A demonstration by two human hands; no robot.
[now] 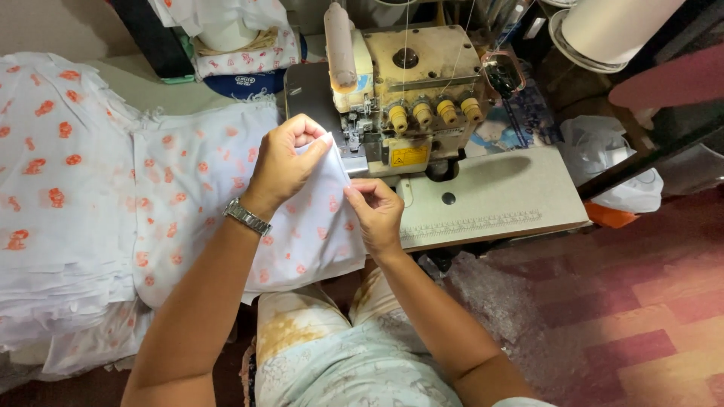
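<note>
- Pale green printed cloth of the clothing [354, 369] fills the nearest part of my view, with both forearms going out over it to the work.
- Next I see the left hand [283, 162], with a silver metal wristwatch [246, 216] on its wrist. Its fingers are closed in a pinch on the upper edge of the white fabric piece with small orange flowers [309, 226], and it lifts this edge a little.
- My right hand [377, 211] is just beside it, lower. Its thumb and fingers are also closed on the same edge of the fabric, so the two hands hold one fold between them.
- The fabric piece hangs from the hands over the front edge of the grey sewing table [490, 196]. It lies just in front of the needle area, but I cannot tell if it is already under the presser foot.
- I judge that the sewing of this piece is only in preparation: the edge is being set straight, and I see no seam running in the machine yet.
- On the left, a tall pile of the same flowered white cloth [53, 188] lies beside the piece; whether these are finished or waiting I cannot say.
- Farther back stands the beige overlock sewing machine with four yellow tension knobs [422, 75].
- Behind it, at the top right, is a large white thread cone [611, 26].
</note>
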